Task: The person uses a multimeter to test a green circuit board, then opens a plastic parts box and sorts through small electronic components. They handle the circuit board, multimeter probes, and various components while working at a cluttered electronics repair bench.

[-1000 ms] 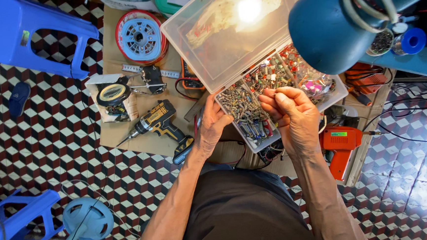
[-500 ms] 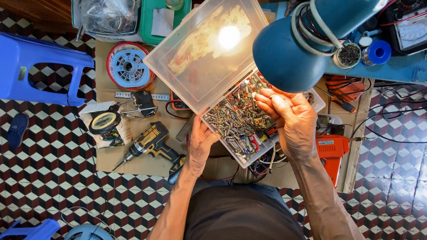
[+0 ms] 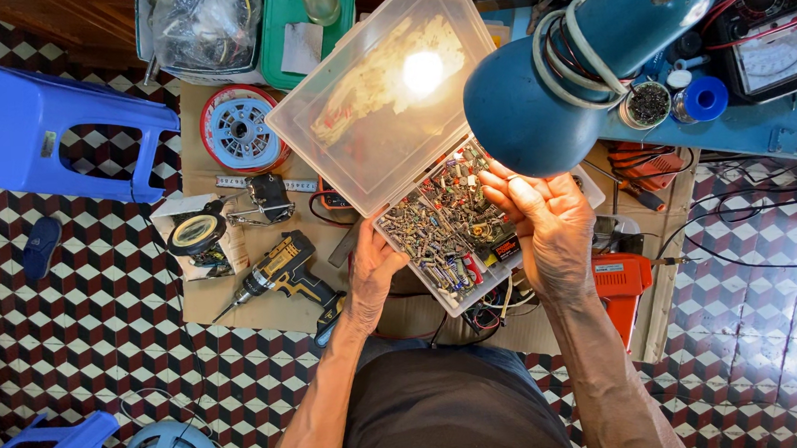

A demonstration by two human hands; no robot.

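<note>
Change: your right hand (image 3: 551, 228) has lifted off the parts toward the blue lamp (image 3: 582, 56).
Box: clear parts box (image 3: 391, 95), frame centre, lid up, full of small electronic components (image 3: 441, 235).
Left hand (image 3: 374, 272): grips the box's near edge.
Right hand: fingers loosely curled; whether they hold anything, you cannot tell.

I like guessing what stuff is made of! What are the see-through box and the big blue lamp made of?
The box looks like clear plastic: you can see through its raised lid, which glares glossily under the light. The left hand steadies its edge. The lamp seems painted metal: its blue shade has a dull sheen and worn spots, though that is less certain.
</note>
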